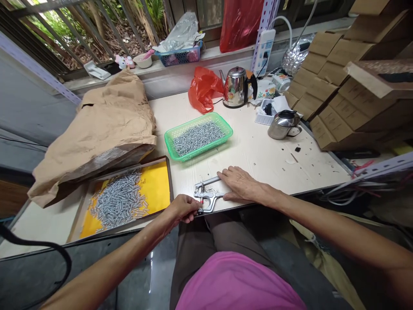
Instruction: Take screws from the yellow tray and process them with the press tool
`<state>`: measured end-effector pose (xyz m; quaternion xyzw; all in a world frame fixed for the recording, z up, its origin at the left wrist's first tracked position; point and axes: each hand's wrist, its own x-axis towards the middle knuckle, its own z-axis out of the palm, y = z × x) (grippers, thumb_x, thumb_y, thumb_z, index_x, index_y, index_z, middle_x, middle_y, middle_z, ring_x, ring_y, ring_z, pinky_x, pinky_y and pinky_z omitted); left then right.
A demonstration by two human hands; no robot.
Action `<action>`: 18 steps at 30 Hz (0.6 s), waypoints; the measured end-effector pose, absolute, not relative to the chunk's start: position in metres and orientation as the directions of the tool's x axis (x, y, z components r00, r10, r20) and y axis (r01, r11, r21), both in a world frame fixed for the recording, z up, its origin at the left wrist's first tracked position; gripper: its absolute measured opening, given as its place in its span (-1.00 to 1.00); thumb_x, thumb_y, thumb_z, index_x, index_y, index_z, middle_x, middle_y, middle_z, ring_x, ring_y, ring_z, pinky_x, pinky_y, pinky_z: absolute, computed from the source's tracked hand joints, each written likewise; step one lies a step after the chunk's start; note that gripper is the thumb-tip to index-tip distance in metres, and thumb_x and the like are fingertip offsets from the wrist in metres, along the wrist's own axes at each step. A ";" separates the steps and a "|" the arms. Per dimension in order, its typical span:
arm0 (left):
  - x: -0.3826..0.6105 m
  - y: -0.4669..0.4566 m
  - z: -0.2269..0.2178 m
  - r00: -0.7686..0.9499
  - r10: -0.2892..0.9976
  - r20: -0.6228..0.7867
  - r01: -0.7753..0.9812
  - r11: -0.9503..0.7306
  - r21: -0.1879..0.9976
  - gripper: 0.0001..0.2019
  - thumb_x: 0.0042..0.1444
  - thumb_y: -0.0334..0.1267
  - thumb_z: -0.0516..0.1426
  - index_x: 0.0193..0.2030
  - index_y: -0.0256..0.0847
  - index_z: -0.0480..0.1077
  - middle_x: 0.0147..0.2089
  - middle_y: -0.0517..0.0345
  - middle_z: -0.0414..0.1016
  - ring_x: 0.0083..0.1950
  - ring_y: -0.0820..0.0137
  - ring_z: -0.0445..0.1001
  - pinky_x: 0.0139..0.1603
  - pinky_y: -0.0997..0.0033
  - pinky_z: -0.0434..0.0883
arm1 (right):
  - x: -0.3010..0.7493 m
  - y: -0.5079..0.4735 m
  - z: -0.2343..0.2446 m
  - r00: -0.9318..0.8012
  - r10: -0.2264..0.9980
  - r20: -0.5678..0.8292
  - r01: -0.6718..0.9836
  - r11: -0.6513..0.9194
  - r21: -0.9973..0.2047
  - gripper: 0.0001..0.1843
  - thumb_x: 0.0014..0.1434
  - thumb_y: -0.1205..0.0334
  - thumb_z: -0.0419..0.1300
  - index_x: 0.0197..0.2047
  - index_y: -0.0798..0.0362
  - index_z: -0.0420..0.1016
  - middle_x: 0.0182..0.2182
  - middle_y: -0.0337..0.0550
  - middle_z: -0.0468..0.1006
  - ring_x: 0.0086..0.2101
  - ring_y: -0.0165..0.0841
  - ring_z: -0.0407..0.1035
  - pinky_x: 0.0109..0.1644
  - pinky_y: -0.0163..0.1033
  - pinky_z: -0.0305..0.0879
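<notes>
Snap-fastener pliers [209,199] with grey metal arms and a small spring lie at the front edge of the table. My right hand [239,184] is closed over the ends of their spread handles. At the jaw end, my left hand [187,207] is closed in a pinch beside a small red part; whatever its fingertips hold is too small to make out. Left of it, a shallow tray [171,185] lined with yellow card holds a heap of small silvery metal cylinders [119,200]. Beyond the pliers, a green plastic basket [176,156] holds more of these pieces [200,137].
A large brown paper sack [106,116] leans over the tray's back. Behind the basket are a red plastic bag [204,88] and a steel kettle [236,88]. A small steel pot [283,125] stands to the right, near stacked cardboard boxes [342,94].
</notes>
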<state>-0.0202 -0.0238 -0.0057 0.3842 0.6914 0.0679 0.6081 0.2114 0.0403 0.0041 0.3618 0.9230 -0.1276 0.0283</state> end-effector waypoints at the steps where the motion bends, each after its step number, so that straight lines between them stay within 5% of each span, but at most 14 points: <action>1: -0.020 -0.024 -0.006 0.032 0.617 -0.786 0.449 0.694 0.563 -0.58 -0.24 0.06 0.31 -0.54 -0.28 0.32 -0.69 0.33 0.28 -0.71 0.60 0.22 -0.69 0.59 0.11 | 0.211 0.039 0.005 -0.728 0.668 -0.152 0.684 0.699 -0.209 -0.25 0.01 0.00 0.35 0.16 0.24 0.26 -0.02 0.12 0.38 -0.03 -0.06 0.23 0.04 -0.01 0.21; 10: -0.019 -0.027 0.003 -0.007 0.666 -0.746 0.618 0.590 0.520 -0.65 -0.02 0.01 0.18 -0.55 -0.25 0.33 -0.70 0.27 0.28 -0.66 0.50 0.27 -0.58 0.52 0.20 | 0.212 0.036 0.011 -0.720 0.673 -0.172 0.694 0.687 -0.217 -0.49 0.03 0.04 0.36 -0.05 0.17 0.38 -0.09 0.07 0.40 -0.08 -0.12 0.24 -0.08 -0.10 0.25; 14: -0.009 -0.028 0.018 0.008 0.957 -0.290 0.903 0.117 0.413 -0.72 0.15 -0.07 0.08 -0.29 -0.23 0.49 -0.36 0.05 0.53 -0.24 0.28 0.49 -0.24 0.37 0.37 | 0.210 0.037 0.014 -0.734 0.661 -0.157 0.677 0.693 -0.250 -0.59 0.09 0.11 0.33 -0.08 0.18 0.40 -0.10 0.04 0.41 -0.09 -0.18 0.26 -0.08 -0.16 0.26; 18: -0.001 -0.016 -0.003 0.372 0.922 0.107 0.874 -0.386 0.296 -0.61 0.15 -0.07 0.10 0.06 -0.20 0.39 0.10 -0.06 0.45 0.13 0.12 0.36 0.09 0.15 0.36 | 0.205 0.039 0.010 -0.735 0.668 -0.117 0.677 0.713 -0.181 -0.54 0.08 0.02 0.32 -0.10 0.20 0.41 -0.12 0.03 0.43 -0.10 -0.18 0.28 -0.08 -0.15 0.31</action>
